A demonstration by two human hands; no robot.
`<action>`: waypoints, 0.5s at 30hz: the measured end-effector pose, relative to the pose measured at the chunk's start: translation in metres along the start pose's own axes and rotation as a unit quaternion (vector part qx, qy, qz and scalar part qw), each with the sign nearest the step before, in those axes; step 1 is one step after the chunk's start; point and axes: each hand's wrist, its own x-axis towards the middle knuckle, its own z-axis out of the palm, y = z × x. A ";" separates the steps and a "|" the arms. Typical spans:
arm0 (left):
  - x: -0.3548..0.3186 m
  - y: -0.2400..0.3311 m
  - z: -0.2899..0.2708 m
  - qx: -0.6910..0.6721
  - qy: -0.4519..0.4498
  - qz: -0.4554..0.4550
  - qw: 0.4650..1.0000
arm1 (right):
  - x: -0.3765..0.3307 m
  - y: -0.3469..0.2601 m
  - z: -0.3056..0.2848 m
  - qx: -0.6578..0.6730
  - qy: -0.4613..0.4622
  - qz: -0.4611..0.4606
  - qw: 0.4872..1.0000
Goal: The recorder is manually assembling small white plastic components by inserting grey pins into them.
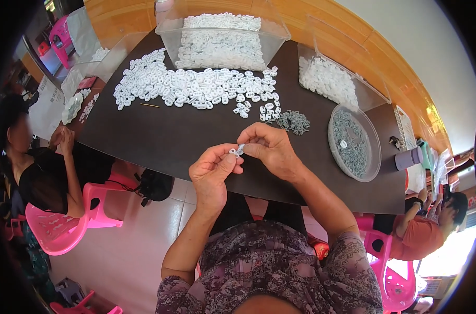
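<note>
Both hands raised just above the near edge of the dark desk [185, 141]. Left hand [213, 172] and right hand [269, 149] meet at a small white plastic piece [237, 151]; thumb and forefinger fingers of each hand pinched on it, left from below-left, right from above-right. Piece held clear of the desk surface, between the two hands; a small grey part seems to sit at it, too small to tell how it is fitted. Spread of loose white pieces [196, 86] lies across the desk's far half, well apart from the hands. Clear rectangular tub [222, 36] filled with the same white pieces behind it. Small heap of grey metal parts [293, 121] just beyond the right hand. Round clear tray [375, 157] of grey parts to the right. Second clear bin [329, 78] of white pieces at far right. A seated person [36, 167] at left on a pink chair [65, 230].
</note>
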 end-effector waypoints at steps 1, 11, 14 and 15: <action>-0.001 0.000 0.001 0.001 -0.001 0.000 1.000 | -0.002 0.001 0.001 0.001 0.001 -0.001 1.000; -0.009 0.001 0.016 -0.077 0.020 -0.009 0.997 | -0.019 0.002 0.019 0.278 0.076 0.058 0.956; -0.010 0.001 0.016 -0.070 0.023 -0.009 0.997 | -0.023 0.003 0.022 0.284 0.084 0.049 0.954; -0.011 0.001 0.016 -0.064 0.026 -0.007 0.998 | -0.023 0.003 0.022 0.275 0.086 0.038 0.957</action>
